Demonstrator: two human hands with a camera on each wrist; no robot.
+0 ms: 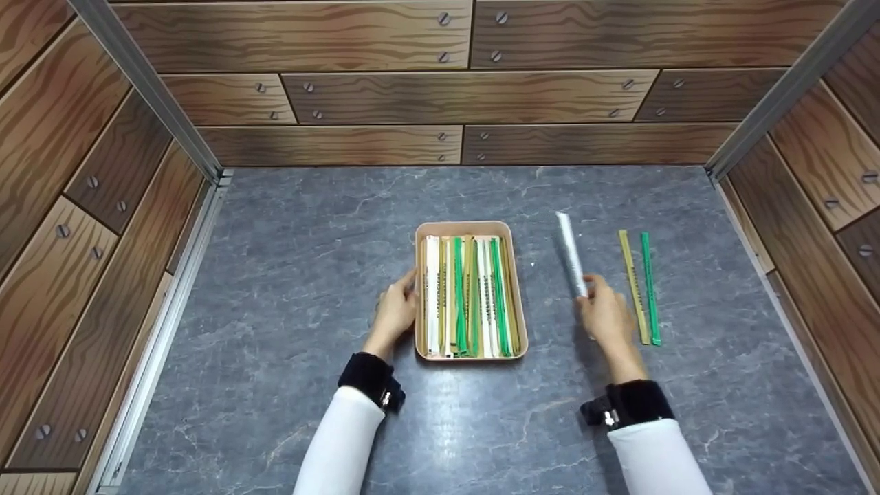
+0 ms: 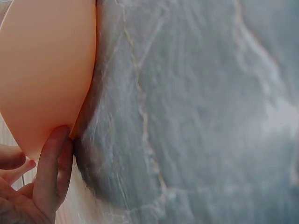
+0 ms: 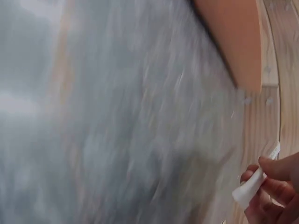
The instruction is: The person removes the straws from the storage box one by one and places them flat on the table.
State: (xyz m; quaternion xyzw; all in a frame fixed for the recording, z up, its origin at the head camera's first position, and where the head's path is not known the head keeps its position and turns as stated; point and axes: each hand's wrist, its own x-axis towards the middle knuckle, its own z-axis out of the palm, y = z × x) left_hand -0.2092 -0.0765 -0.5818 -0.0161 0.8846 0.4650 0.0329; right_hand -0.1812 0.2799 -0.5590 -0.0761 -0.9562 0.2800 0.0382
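Observation:
A peach tray (image 1: 420, 295) in the middle of the grey table holds several long wrapped sticks, white, green and tan (image 1: 471, 295). My left hand (image 1: 395, 309) rests its fingers against the tray's left wall (image 2: 46, 70); in the left wrist view the fingertips (image 2: 56, 140) touch the tray's outer side. My right hand (image 1: 603, 309) pinches the near end of a white wrapped stick (image 1: 570, 251), which points away from me to the right of the tray. The right wrist view shows that white wrapper (image 3: 254, 184) between thumb and fingers.
A tan stick (image 1: 633, 285) and a green stick (image 1: 650, 285) lie side by side on the table to the right of my right hand. Wood-pattern walls close in the table at the back and both sides.

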